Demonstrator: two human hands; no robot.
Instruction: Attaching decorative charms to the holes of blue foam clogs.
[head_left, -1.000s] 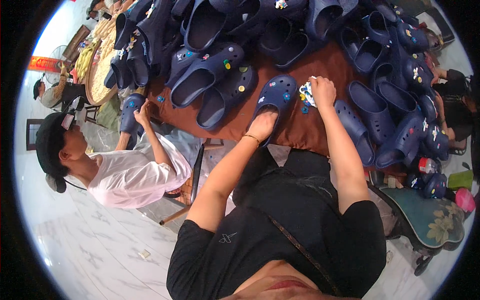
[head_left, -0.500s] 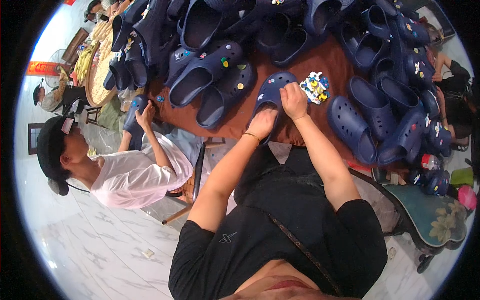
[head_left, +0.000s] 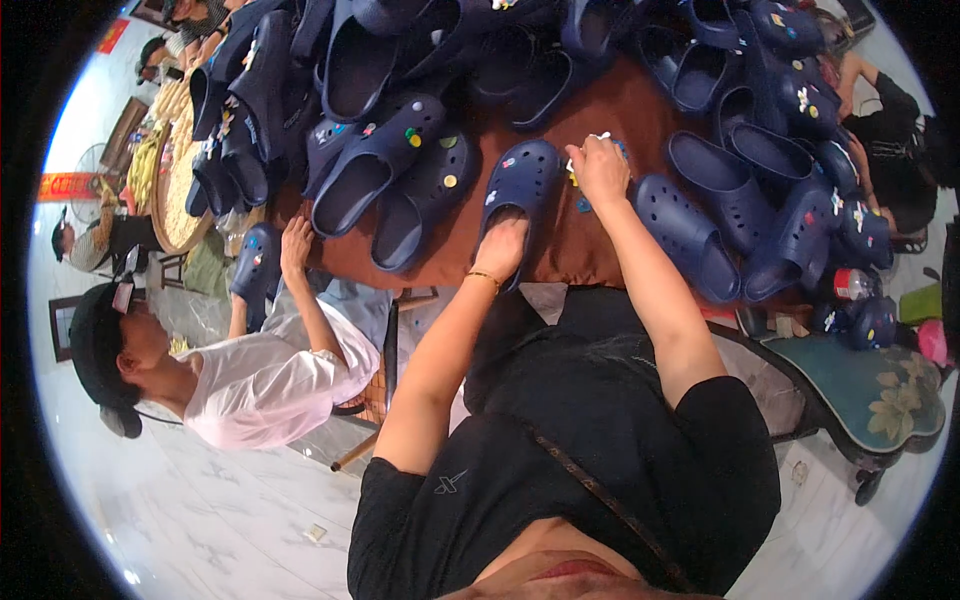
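Observation:
A navy blue clog point(head_left: 527, 170) with holes in its toe and small charms fitted in some of them lies in front of me at the table's near edge. My left hand point(head_left: 502, 245) reaches into its opening and holds it from inside; the fingertips are hidden by the upper. To the right of the clog, my right hand point(head_left: 602, 172) is on a small pile of colourful shoe charms point(head_left: 583, 203), its fingers bent down into it. The hand covers most of the pile, and what the fingers grip cannot be made out.
Many navy clogs point(head_left: 360, 180) are heaped along the far side and left of the brown-covered table point(head_left: 625, 110). Several clogs point(head_left: 690, 235) lie at the right. A co-worker point(head_left: 280, 370) sits close on my left, handling another clog point(head_left: 257, 262). A chair with a green seat point(head_left: 850, 390) stands right.
My right hand has left the clog's toe and moved right onto the charm pile. My left hand stays inside the clog. The co-worker's one hand has gone from their clog to the table edge.

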